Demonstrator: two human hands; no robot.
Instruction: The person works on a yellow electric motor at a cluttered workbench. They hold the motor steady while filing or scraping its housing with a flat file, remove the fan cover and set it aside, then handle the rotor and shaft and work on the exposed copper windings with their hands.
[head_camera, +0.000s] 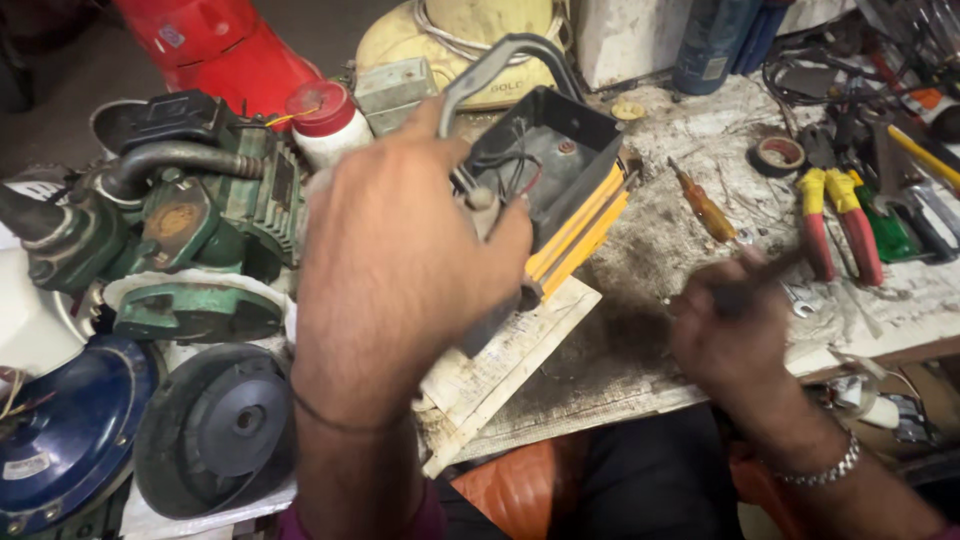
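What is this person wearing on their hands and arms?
Both hands are bare, no gloves. The left hand has a thin dark band at the wrist and a magenta sleeve edge lower down. The right hand has a silver chain bracelet at the wrist.

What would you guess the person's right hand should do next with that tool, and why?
Probably bring the dark-handled tool over to the open black-and-yellow casing. The left hand grips and tilts that casing, exposing its wires, while the right hand holds the tool off to the side.
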